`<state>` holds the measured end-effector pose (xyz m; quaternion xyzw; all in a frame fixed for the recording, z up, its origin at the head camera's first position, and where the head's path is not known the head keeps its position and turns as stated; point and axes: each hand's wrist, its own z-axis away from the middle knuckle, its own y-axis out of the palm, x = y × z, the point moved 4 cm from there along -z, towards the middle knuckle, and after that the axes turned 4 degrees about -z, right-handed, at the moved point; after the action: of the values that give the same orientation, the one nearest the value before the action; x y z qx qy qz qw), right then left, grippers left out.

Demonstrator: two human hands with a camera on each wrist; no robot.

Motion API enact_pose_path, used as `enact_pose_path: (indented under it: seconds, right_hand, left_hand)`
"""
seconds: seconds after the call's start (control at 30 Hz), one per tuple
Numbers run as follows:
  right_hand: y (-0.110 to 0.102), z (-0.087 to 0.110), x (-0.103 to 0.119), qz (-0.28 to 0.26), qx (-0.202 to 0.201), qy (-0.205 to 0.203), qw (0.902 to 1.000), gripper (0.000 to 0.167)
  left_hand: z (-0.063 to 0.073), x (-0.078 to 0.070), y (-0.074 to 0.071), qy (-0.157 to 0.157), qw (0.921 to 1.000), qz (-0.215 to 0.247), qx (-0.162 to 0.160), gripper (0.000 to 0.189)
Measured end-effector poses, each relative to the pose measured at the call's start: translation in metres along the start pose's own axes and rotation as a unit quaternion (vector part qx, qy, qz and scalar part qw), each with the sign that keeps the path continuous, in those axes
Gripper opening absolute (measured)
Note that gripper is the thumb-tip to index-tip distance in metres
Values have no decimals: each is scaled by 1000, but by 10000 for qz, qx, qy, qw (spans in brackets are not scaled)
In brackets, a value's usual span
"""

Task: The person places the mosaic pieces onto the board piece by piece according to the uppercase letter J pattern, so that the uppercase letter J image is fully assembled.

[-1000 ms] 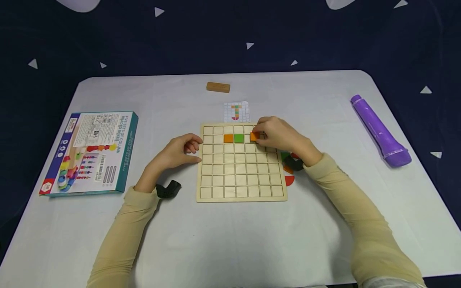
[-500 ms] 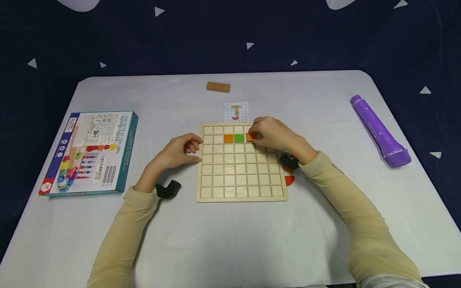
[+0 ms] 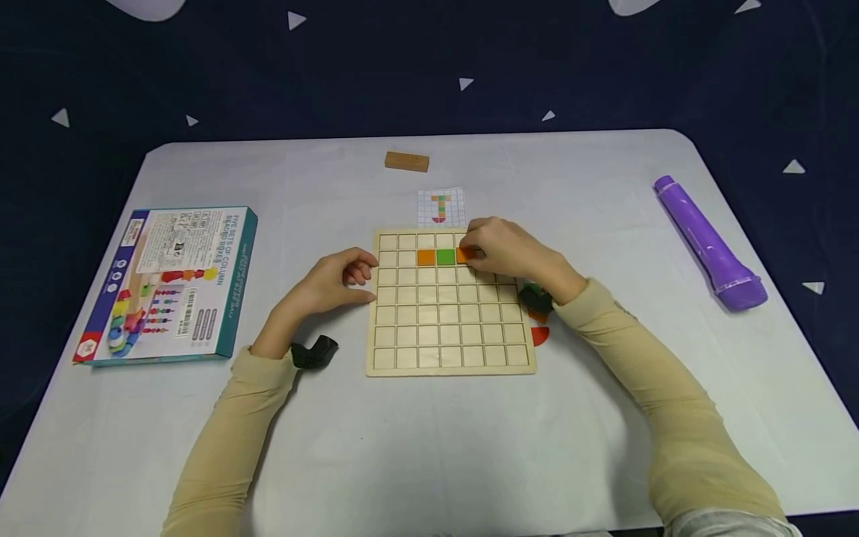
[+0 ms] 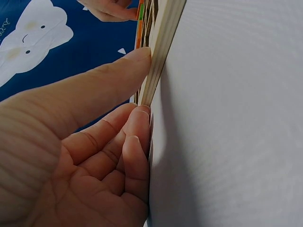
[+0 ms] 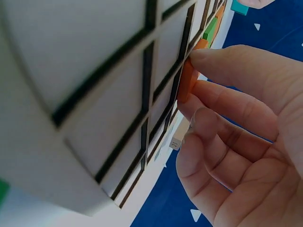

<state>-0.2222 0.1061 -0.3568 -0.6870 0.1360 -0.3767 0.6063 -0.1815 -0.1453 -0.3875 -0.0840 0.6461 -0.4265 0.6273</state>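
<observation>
A pale wooden grid board (image 3: 447, 336) lies in the middle of the table. My right hand (image 3: 508, 247) pinches an orange square tile (image 5: 186, 85) between thumb and fingers, at the board's second row from the far side. Just left of it in that row lie a green square tile (image 3: 446, 257) and another orange square tile (image 3: 426, 257). My left hand (image 3: 327, 283) rests with thumb and fingertips against the board's left edge; in the left wrist view the thumb (image 4: 113, 78) touches that edge above the loosely bent fingers.
Behind the board lies a small pattern card (image 3: 441, 207), with a wooden block (image 3: 406, 162) beyond it. Loose pieces, including a red one (image 3: 540, 336), lie by the board's right edge, partly under the right wrist. A toy box (image 3: 181, 283) is at left, a purple flashlight (image 3: 710, 245) at right.
My right hand has moved slightly left with the orange tile, bringing it closer to the green tile. The left hand has stayed in place at the board's edge.
</observation>
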Motion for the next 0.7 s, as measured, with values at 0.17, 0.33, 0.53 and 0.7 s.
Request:
enact_pose_path:
  seconds: [0.17,0.33,0.53,0.7]
  right_hand:
    - [1,-1,0,-7,35,0,10000,15]
    - [-1,-1,2,-60,75,-8,10000,15]
    - [-2,0,4,-102,113,47,9999,16]
    - [-2,1,3,-101,124,209,9997,15]
  left_hand:
    - [0,0,0,-4,10000,-9,-10,48]
    - [0,-1,0,-10,10000,5,-13,48]
    - [0,-2,-1,27,10000,12,-28,48]
    - [0,-2,-1,50,10000,-5,-31,48]
